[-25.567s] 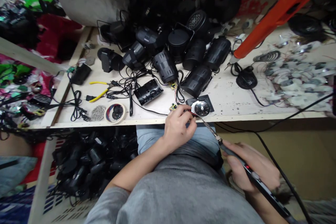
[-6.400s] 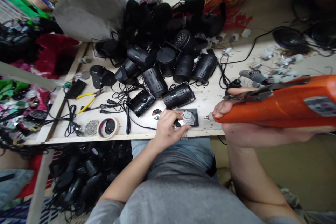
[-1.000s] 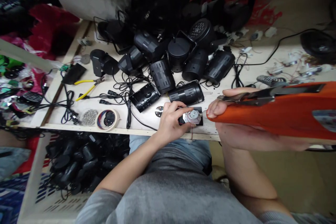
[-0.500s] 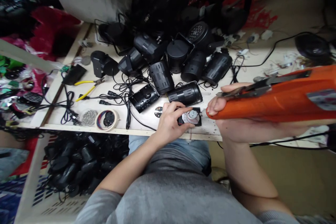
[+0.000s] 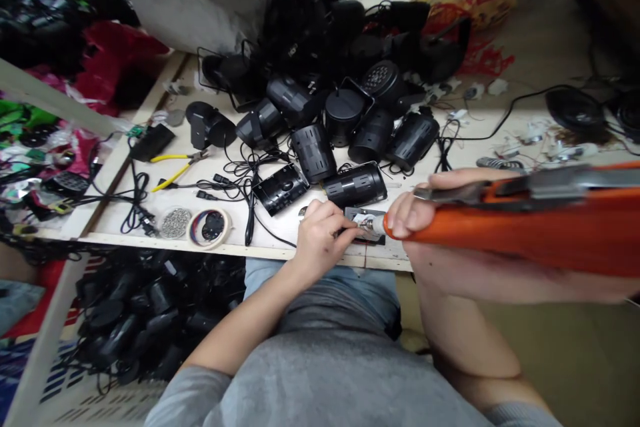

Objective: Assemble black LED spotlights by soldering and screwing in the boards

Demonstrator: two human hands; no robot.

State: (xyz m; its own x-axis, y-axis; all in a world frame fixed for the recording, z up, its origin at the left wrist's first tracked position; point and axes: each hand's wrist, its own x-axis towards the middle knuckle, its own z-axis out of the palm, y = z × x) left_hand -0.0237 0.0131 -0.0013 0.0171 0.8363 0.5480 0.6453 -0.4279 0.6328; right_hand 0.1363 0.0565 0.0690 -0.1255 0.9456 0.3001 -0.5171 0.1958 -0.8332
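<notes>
The small round metal part (image 5: 369, 222) lay on a flat black plate (image 5: 361, 215), just left of the metal tip of the orange power tool (image 5: 550, 230); whether tip and part touched was too small to tell. The tool's long axis ran almost level across the view, with the tip pointing left at the part; the right hand (image 5: 415, 213) was clenched around the tool's front end, just right of the plate. The left hand (image 5: 320, 235) came from the opposite side, and its fingers (image 5: 340, 230) reached the plate's left edge; they were the nearer to the part, though it could not be told whether they pinched it or only pressed beside it.

Just beyond the left hand lay a black cylindrical lamp housing (image 5: 355, 185); a small silver disc (image 5: 302, 211) sat just past its fingers. Farther left of the grip were a roll of masking tape (image 5: 209, 227) and yellow-handled pliers (image 5: 173, 167); a heap of black lamp housings (image 5: 343, 117) rose well beyond both hands, on the pale wooden bench (image 5: 400, 260).
</notes>
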